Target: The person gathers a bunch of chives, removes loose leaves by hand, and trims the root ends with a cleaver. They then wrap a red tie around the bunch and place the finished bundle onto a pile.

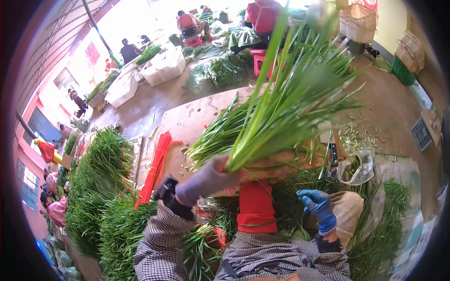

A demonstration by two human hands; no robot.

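Observation:
My left hand point(211, 180), in a greyish-purple glove, is closed around the pale lower ends of a bunch of garlic chives point(269, 126). The long green leaves fan up and to the right over a wooden board, their tips blurred. Beneath them more chives point(220, 131) lie on the board. My right hand point(318, 208), in a blue glove, is held low at the right, near my knee, with loosely bent fingers apart and nothing visible in it. A black-handled knife point(333, 153) is at the board's right edge, its blade partly covered by leaves.
Red strips point(155, 164) lie along the left side of the board point(187, 112). Large piles of chives point(105, 182) stand at my left. A clear plastic bag point(358, 168) and cut scraps point(358, 138) are at right. White crates point(164, 65) and seated people point(262, 18) are beyond.

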